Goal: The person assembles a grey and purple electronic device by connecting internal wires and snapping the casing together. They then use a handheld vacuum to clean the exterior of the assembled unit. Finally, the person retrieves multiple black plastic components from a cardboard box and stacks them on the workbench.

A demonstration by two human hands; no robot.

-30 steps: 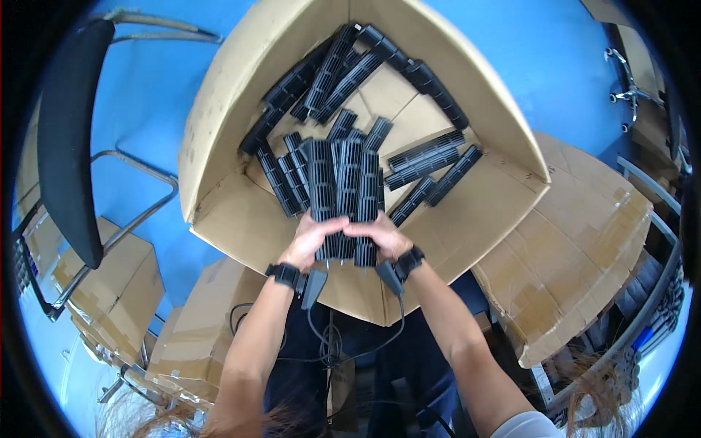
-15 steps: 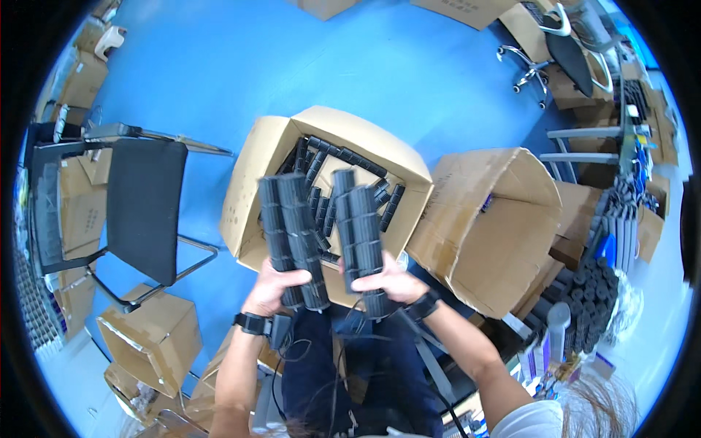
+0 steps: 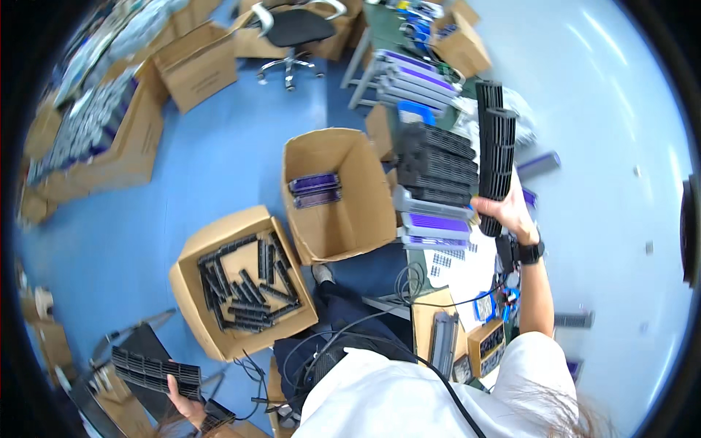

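My left hand [image 3: 186, 404], far out at the lower left beside the black chair, is closed on a pair of black slatted fan rotors [image 3: 150, 371]. My right hand [image 3: 511, 212], over the workbench on the right, grips another pair of black slatted fan rotors [image 3: 501, 150], held almost upright. Just left of that hand lies a stack of similar black rotors [image 3: 442, 164]. Between my hands stands an open cardboard box [image 3: 191, 303] with several loose black rotors in it.
A second open box [image 3: 369, 197] holds two purple-and-black parts. Grey-and-purple units [image 3: 438, 228] lie on the bench. A loose black cable [image 3: 431, 361] crosses my body. A black chair [image 3: 135, 343] stands lower left; a wheeled chair [image 3: 296, 33] stands at the back.
My view has turned to the right. My hands, previously together above the rotor box, are now wide apart, the right over the bench and the left at lower left, each still holding rotors.
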